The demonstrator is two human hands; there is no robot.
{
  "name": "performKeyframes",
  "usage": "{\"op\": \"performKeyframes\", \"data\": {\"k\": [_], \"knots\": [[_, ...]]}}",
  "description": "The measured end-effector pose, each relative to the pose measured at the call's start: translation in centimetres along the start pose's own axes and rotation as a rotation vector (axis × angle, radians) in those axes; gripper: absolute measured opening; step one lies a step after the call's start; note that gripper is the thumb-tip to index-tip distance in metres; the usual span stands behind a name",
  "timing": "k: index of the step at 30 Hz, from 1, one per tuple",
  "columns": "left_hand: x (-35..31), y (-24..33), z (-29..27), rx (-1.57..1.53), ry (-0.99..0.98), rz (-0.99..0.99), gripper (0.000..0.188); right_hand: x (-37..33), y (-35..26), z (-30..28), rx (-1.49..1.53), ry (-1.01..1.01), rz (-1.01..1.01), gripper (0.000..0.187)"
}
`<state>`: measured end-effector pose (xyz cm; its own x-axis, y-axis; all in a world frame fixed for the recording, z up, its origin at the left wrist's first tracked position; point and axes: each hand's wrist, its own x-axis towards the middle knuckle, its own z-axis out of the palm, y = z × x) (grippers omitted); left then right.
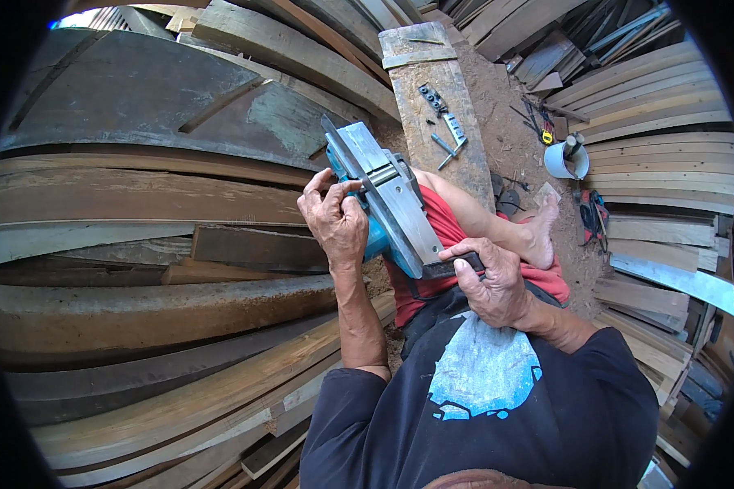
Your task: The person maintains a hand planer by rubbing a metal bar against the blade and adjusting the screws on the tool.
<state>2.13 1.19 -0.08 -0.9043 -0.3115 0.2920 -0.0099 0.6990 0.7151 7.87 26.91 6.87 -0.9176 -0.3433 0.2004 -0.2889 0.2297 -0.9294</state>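
A blue electric planer [406, 213] rests bottom up over my lap, its grey metal sole and the cutter slot facing me. A long, dark, narrow metal strip [378, 204] runs along the sole's left edge. My left hand [336, 218] grips the planer's left side, fingers curled over its edge near the strip. At the near end of the sole, my right hand [497, 287] pinches a small dark rectangular bar [450, 269] between thumb and forefinger. The bar reaches across the sole's near end; I cannot tell whether it touches. The planer's underside body is mostly hidden.
Beyond my lap stands a narrow wooden bench [426, 72] with small black and silver metal parts [435, 99] and a blue-handled tool [444, 145]. Right of it are a white bucket [559, 161] and a yellow tape measure [546, 137]. Stacked boards [139, 196] line both sides.
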Motion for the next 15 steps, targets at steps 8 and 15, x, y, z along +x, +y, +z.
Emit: {"op": "performKeyframes", "data": {"k": [8,15], "knots": [[0.18,0.41,-0.15,0.085,0.016,-0.042,0.037,-0.52,-0.01,-0.21,0.003,-0.022,0.005,0.019],[0.28,0.49,-0.23,0.041,0.003,-0.069,0.037,-0.54,-0.16,-0.20,0.038,-0.031,0.030,0.019]]}}
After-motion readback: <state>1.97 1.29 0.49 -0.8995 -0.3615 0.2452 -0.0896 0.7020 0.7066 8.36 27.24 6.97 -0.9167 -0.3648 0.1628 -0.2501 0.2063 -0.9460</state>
